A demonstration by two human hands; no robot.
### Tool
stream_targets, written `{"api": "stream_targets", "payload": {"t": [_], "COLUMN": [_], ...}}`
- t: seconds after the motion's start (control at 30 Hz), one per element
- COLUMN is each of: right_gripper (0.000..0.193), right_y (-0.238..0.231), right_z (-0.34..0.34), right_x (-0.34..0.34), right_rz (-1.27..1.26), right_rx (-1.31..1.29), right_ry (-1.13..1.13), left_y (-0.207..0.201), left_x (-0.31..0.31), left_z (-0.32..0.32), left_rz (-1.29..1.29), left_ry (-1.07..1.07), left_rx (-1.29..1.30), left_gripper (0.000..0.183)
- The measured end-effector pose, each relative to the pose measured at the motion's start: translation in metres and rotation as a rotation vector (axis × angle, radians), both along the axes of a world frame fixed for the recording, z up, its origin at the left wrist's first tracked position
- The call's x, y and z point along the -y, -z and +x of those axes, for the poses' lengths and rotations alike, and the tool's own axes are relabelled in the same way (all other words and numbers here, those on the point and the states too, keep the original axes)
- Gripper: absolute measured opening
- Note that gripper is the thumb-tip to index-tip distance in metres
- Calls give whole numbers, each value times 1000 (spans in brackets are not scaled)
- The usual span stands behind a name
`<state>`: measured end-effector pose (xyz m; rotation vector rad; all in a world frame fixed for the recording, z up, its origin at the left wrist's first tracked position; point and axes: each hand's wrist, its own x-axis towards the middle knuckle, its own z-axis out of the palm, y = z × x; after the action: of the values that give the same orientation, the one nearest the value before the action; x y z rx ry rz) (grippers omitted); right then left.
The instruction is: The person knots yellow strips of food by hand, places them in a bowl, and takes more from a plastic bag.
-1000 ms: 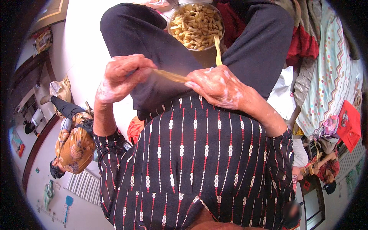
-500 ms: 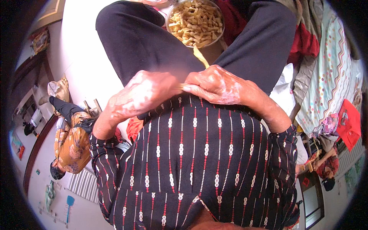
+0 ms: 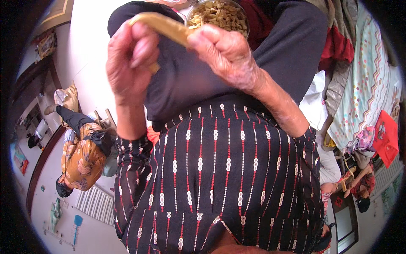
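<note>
A yellowish, flat, bendy strip [image 3: 163, 24] is stretched between my two hands above my lap. My left hand [image 3: 130, 63] pinches its far left end, the fingers slightly blurred. My right hand [image 3: 228, 53] grips the other end between thumb and curled fingers. A small yellowish bit [image 3: 154, 67] shows at the edge of my left palm; whether it belongs to the same strip I cannot tell. Beyond my hands, between my knees, a round metal bowl [image 3: 248, 26] holds many short yellowish pieces [image 3: 218, 15], its near side partly hidden by my right hand.
My dark trousers [image 3: 279, 55] frame the bowl. To the right hangs a dotted cloth [image 3: 353, 101] beside a red sheet [image 3: 385, 137] and a white bag [image 3: 313, 95]. One person in a floral orange top [image 3: 82, 154] is at the left; another person [image 3: 363, 186] is far right.
Both hands have risen from near my waist and moved away from my body. They have drawn apart, and the strip, earlier hanging by the right hand, is now raised between them.
</note>
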<state>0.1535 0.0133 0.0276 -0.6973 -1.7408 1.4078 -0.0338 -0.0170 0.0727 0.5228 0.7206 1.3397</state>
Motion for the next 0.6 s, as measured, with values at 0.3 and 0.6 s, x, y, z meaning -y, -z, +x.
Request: {"api": "stream_targets", "payload": {"t": [0.3, 0.6], "right_gripper": [16, 35], "right_y": [21, 41], "right_z": [34, 31], "right_x": [-13, -6], "right_rz": [-348, -554], "right_rx": [155, 60], "right_ry": [46, 68], "left_y": [69, 69], "left_x": [-15, -18], "left_z": [47, 55], "left_rz": [650, 695], "left_ry": [160, 166], "left_rx": [-1345, -1416], "left_gripper": [31, 24]}}
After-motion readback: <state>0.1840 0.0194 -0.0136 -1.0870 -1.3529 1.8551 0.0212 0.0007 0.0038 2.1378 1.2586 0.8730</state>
